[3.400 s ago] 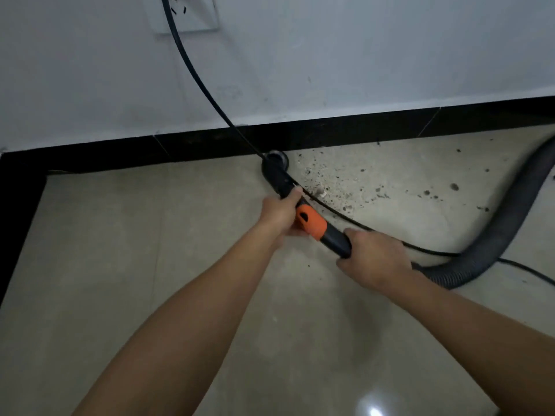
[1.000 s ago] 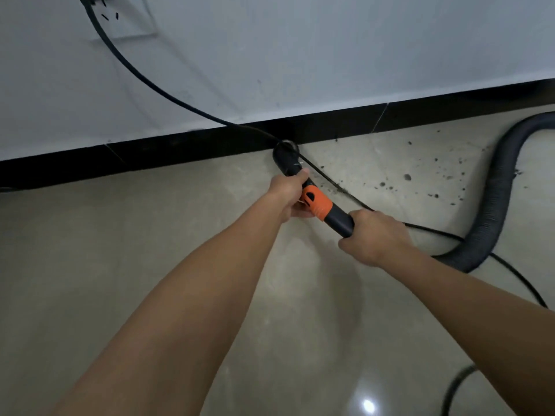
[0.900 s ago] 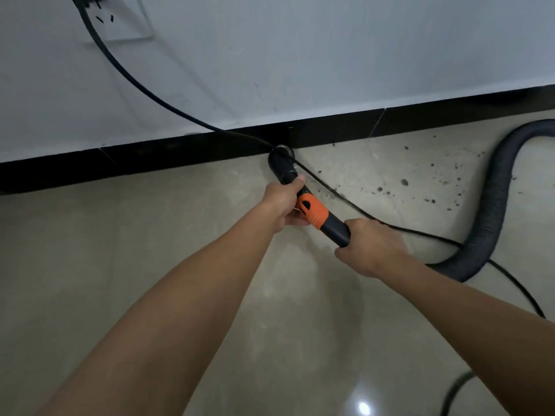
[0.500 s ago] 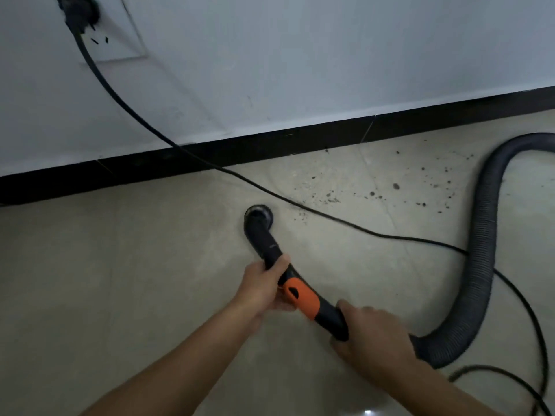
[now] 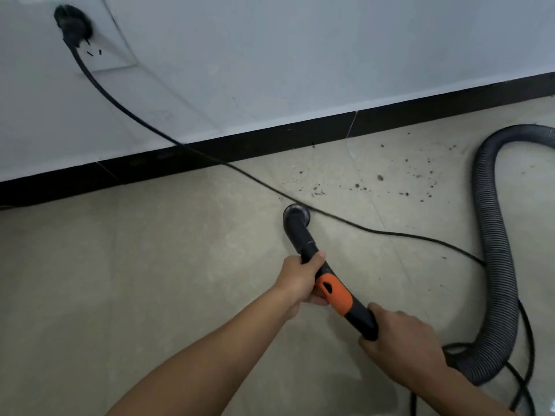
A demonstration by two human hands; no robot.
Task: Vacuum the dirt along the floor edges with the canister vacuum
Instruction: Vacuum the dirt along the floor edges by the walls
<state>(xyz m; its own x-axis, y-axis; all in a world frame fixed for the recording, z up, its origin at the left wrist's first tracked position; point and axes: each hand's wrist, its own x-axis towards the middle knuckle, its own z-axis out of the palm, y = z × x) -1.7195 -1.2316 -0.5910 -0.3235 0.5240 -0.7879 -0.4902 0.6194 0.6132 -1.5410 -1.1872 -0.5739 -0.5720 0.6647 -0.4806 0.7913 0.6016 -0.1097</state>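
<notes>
Hands both clamped on the vacuum wand (image 5: pixel 303 244): left hand (image 5: pixel 300 279) ahead of the orange collar (image 5: pixel 335 294), right hand (image 5: pixel 402 337) behind it. Its nozzle (image 5: pixel 295 214) sits on the floor (image 5: pixel 150 280), just beside the power cord (image 5: pixel 240 172), short of the dirt (image 5: pixel 381 178) near the baseboard (image 5: pixel 270 139). I'd lift over the cord, then sweep slowly along that edge.

Far end of hose (image 5: pixel 495 250) beyond right edge

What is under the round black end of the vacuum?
The nozzle points down at floor tile; its mouth hides whatever lies beneath. Dirt specks show just beyond it.
</notes>
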